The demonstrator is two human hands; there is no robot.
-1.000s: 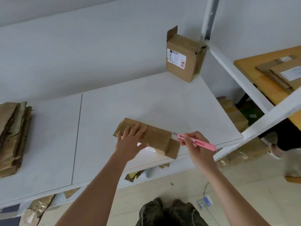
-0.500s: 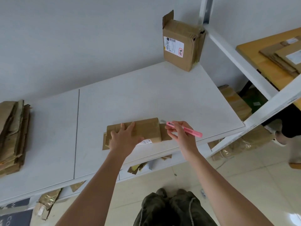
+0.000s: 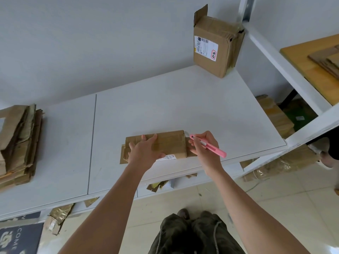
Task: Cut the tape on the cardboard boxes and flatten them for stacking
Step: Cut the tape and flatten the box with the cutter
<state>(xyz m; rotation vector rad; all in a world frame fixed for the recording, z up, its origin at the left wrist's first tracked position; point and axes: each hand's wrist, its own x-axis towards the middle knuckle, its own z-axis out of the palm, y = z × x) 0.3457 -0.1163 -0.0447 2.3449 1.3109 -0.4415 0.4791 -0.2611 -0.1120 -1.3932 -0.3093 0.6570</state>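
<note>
Flattened box [image 3: 170,143] lying lengthwise left-right, left hand [image 3: 145,153] pressing, right hand [image 3: 205,149] gripping cutter [image 3: 209,146]

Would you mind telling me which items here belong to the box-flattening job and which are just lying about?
In use: flattened box under left hand; pink box cutter in right hand; upright labelled box; stack of flattened cardboard.
Lying about: cardboard scraps below the table; doormat.

On the white table [image 3: 183,99] I count one flattened cardboard box [image 3: 170,143] at six o'clock, one upright labelled box [image 3: 216,46] at one o'clock, one stack of flattened cardboard [image 3: 18,143] at nine o'clock, and one pink utility knife [image 3: 211,147].
</note>
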